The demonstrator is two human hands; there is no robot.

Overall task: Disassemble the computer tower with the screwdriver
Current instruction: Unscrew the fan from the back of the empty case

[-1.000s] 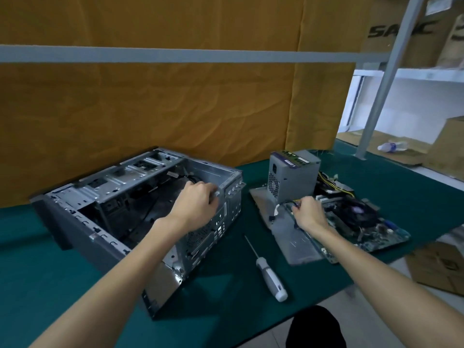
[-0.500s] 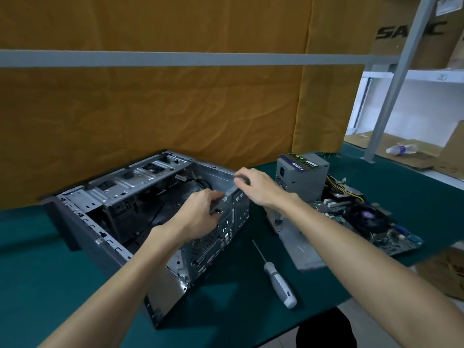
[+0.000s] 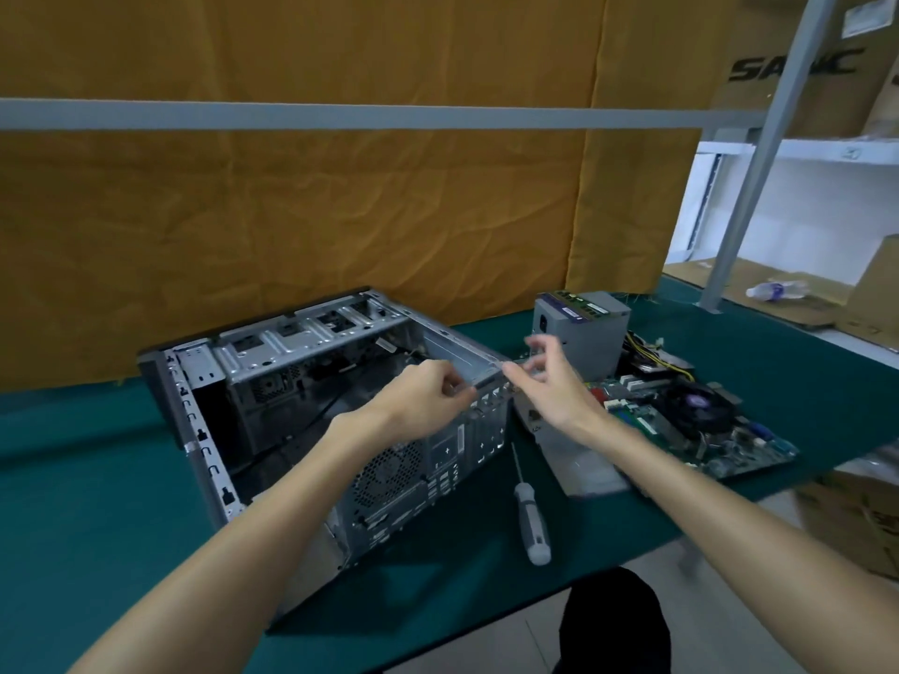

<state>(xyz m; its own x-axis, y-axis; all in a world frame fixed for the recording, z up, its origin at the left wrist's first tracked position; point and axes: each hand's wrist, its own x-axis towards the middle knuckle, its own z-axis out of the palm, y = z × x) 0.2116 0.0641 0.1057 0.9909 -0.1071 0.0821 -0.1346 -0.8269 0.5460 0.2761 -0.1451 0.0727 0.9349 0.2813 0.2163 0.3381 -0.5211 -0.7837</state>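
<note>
On the green counter (image 3: 97,503), one open computer tower (image 3: 301,411) is lying on its side. Both hands are meeting at its top back corner: the left hand (image 3: 423,401) is pinching the metal edge, the blurry right hand (image 3: 549,381) is pinching something small. One screwdriver (image 3: 530,518) is lying just beside the tower, with one grey power box (image 3: 584,333) and one circuit board (image 3: 691,420) sitting further right.

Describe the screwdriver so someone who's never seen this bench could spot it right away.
Start at the open grey computer case on the green table. Just right of its perforated rear panel, on the mat towards the near edge, lies the screwdriver. It is the only loose hand tool there: a thin metal shaft and a pale, whitish handle pointing at the person.
</note>
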